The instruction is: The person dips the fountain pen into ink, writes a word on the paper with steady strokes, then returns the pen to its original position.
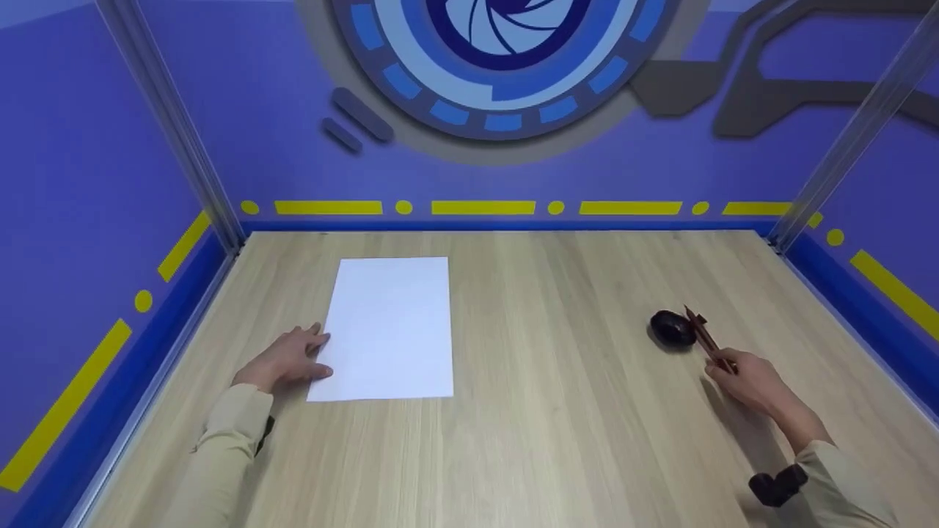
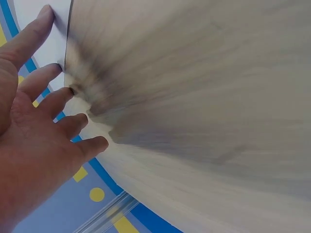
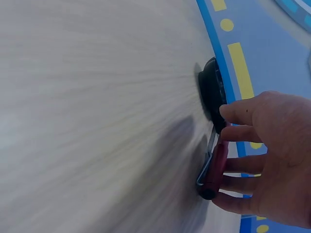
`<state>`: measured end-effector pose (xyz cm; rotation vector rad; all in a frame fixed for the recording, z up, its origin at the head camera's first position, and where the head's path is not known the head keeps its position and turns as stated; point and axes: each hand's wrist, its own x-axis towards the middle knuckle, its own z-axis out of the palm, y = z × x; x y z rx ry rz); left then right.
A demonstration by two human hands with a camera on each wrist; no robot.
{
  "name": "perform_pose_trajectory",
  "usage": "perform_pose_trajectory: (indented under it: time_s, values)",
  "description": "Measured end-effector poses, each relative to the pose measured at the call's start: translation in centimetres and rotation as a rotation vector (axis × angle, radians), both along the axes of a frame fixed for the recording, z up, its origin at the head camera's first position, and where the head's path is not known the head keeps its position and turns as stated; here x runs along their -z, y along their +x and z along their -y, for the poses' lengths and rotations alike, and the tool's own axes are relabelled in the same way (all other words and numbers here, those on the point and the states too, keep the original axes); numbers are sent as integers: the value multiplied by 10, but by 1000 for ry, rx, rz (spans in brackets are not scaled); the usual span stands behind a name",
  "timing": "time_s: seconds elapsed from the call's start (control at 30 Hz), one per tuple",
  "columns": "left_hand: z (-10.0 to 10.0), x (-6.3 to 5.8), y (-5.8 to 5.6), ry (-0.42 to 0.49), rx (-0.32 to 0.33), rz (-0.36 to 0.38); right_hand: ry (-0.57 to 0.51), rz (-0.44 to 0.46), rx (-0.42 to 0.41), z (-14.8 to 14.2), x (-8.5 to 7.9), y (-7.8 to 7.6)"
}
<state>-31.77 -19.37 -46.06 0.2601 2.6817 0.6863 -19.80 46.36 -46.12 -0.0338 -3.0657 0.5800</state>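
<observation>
A blank white sheet of paper (image 1: 389, 330) lies on the left half of the table. My left hand (image 1: 287, 358) is at its left edge, with the thumb and a fingertip overlapping the sheet. In the left wrist view the fingers (image 2: 72, 125) are spread and relaxed over the wood. On the right, my right hand (image 1: 750, 380) pinches the near end of a slim dark red pen-like tool (image 1: 703, 334). A metal clip-like loop runs along its barrel (image 3: 217, 167) in the right wrist view. Just left of its far end sits a rounded, glossy black object (image 1: 671, 329).
The pale wood table (image 1: 557, 411) stretches between the two hands. Blue-purple panels with yellow dashes, such as the back wall (image 1: 257, 169), enclose it on three sides. Metal posts (image 1: 176, 125) stand at the back corners.
</observation>
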Motion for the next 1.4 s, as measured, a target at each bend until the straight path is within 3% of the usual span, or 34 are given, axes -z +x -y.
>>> perform_pose_trajectory:
  time_s: [0.27, 0.47, 0.8, 0.93, 1.03, 1.17, 1.23, 1.4]
  values:
    - [-5, 3, 4, 2, -3, 16, 26, -50, -4, 0, 8, 0]
    - [-15, 4, 9, 11, 30, -19, 34, -80, 25, -4, 14, 0]
    - [-44, 6, 13, 23, 81, -45, -95, -196, 128, -10, 10, 6]
    - [-54, 6, 16, 40, 79, -47, -362, -175, 143, -9, 0, 8]
    - [-60, 6, 20, 56, 90, -62, -716, -146, 97, -9, -8, 10]
    - [-69, 8, 23, 67, 141, -92, -1239, -85, -49, -8, -18, 12]
    - [-76, 9, 25, 65, 173, -107, -1437, -30, -125, -7, -22, 14]
    - [-96, 11, 32, 42, 215, -115, -1700, 70, -216, -7, -29, 18]
